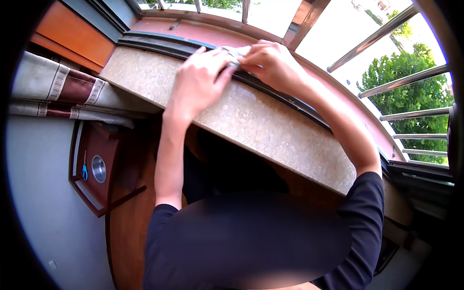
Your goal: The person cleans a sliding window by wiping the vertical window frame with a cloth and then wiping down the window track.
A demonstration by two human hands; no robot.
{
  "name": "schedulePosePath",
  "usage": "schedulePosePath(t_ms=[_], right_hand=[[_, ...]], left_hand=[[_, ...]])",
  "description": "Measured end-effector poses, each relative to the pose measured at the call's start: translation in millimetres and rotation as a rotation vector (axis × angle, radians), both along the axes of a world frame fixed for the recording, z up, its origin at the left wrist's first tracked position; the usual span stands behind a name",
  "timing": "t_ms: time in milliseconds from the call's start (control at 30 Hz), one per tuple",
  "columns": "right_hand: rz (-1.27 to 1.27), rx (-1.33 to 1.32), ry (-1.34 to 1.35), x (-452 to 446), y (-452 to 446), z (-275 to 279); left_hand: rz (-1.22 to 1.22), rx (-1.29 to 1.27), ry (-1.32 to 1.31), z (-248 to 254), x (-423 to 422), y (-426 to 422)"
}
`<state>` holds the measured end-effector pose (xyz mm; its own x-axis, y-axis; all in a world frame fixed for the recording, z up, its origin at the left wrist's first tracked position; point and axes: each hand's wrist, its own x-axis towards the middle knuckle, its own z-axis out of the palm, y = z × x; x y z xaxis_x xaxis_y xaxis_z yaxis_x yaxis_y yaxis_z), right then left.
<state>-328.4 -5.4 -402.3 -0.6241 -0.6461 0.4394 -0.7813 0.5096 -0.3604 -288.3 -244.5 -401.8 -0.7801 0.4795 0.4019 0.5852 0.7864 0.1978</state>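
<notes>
Both hands meet over the dark window track [299, 102] at the outer edge of the speckled stone sill [261, 121]. A small crumpled whitish cloth or tissue [234, 52] sits between them. My left hand [203, 77] reaches it from the left, fingers bent, with the fingertips at its near side. On the right, my right hand [270, 60] pinches the same whitish piece between curled fingers. Part of the piece is hidden by the fingers.
Metal window bars [403, 79] stand beyond the pink outer ledge [217, 40]. A patterned curtain [72, 87] hangs at left. Below it, a dark red wooden shelf [92, 145] bears a metal bowl [98, 168] and blue-handled scissors [84, 172].
</notes>
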Motion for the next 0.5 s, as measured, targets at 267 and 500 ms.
schedulePosePath(t_ms=[267,500], right_hand=[[-0.317,0.036,-0.308,105.1,108.9,46.4],[-0.446,-0.044,-0.537,99.9,111.4,50.0]], left_hand=[[-0.334,0.113,0.002,-4.9,57.9,106.7],[-0.260,0.116,0.056,-16.3,70.0,115.3]])
